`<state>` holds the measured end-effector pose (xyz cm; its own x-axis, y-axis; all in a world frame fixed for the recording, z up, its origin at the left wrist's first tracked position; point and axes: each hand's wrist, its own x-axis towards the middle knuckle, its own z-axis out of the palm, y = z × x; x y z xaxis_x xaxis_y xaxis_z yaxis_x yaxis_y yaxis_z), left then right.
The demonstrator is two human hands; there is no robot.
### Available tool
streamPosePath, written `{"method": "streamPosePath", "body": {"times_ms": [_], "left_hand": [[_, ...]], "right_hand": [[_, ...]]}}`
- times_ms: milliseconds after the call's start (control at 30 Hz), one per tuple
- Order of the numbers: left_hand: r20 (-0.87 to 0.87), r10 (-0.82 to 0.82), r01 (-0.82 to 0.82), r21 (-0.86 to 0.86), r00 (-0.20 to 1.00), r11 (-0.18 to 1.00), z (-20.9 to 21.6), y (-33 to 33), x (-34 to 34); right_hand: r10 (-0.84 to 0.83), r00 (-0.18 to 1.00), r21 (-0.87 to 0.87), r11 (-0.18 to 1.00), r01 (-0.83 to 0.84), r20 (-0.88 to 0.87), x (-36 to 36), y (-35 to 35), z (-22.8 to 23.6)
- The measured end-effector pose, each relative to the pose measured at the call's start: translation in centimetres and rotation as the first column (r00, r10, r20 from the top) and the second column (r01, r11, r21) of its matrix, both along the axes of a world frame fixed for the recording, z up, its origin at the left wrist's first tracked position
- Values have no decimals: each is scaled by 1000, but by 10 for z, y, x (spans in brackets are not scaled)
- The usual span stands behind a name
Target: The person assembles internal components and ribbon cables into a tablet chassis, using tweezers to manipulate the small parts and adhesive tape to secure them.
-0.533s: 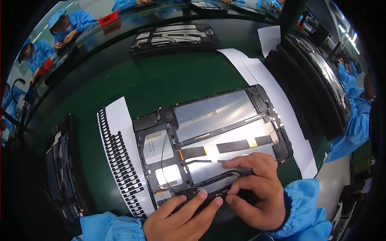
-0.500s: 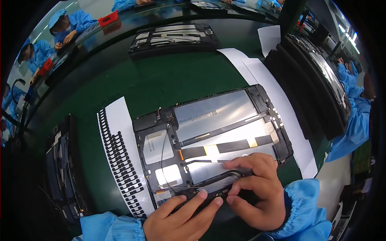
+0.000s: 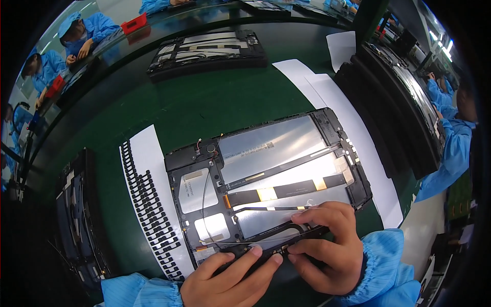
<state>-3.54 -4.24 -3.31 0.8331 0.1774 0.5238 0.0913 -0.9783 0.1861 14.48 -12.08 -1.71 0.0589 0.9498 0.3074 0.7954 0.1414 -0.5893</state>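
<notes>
An opened tablet chassis, with silver battery panels and black flat cables, lies tilted in front of me. My left hand is open, its spread fingers resting along the chassis's near edge. A thin grey wire runs down the left part and along that edge. At the near right edge, my right hand bends its forefinger over a curved black cable. Its thumb and another finger close together at the rim; whatever sits between them is too small to make out.
Left of the chassis lies a white sheet of black die-cut stickers. Another opened device stands at far left, and one in a black tray at the back. White paper and stacked black trays lie right. Co-workers sit beyond.
My right forefinger has come down toward the near edge, and the curved black cable lies lower. My left hand stays nearly still. The back tray appears slightly farther left.
</notes>
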Motion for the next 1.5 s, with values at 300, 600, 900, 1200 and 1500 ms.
{"method": "streamPosePath", "body": {"times_ms": [300,600,900,1200,1500], "left_hand": [[-38,2,0,39,999,999,-1,-2,2],[-214,6,30,164,977,986,-2,-5,-2],[26,79,-69,-269,997,961,31,-3,-71],[-150,216,-254,-319,965,913,-9,-21,-90],[-171,249,-285,-240,953,928,-6,-23,-96]], "right_hand": [[-25,948,165,986,-30,318,-6,-2,-4],[28,902,264,952,-156,431,-10,1,-6],[-9,999,129,992,13,-30,-53,-34,15],[34,985,220,973,-71,170,-129,-40,-26],[33,999,237,971,-31,-3,-141,-28,-34]]}}
